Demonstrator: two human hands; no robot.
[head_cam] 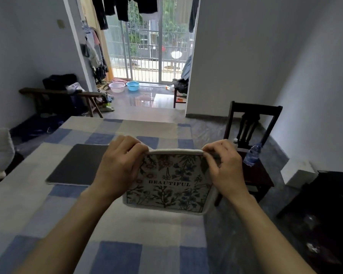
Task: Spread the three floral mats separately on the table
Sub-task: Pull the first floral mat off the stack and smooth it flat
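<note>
A floral mat [169, 181] with the word BEAUTIFUL printed across it lies near the right edge of the table [28, 204], which wears a blue and cream checked cloth. Its far edge is lifted off the cloth. My left hand [120, 163] pinches the far left corner and my right hand [223, 165] pinches the far right corner. Whether more mats lie stacked under it I cannot tell. A dark grey mat [77, 165] lies flat to the left, showing no flowers.
A dark wooden chair [253, 123] stands close at the table's right side with a plastic water bottle [252, 154] on its seat. A wooden bench [57, 95] with bags is far left. Two basins [125, 86] sit by the balcony door.
</note>
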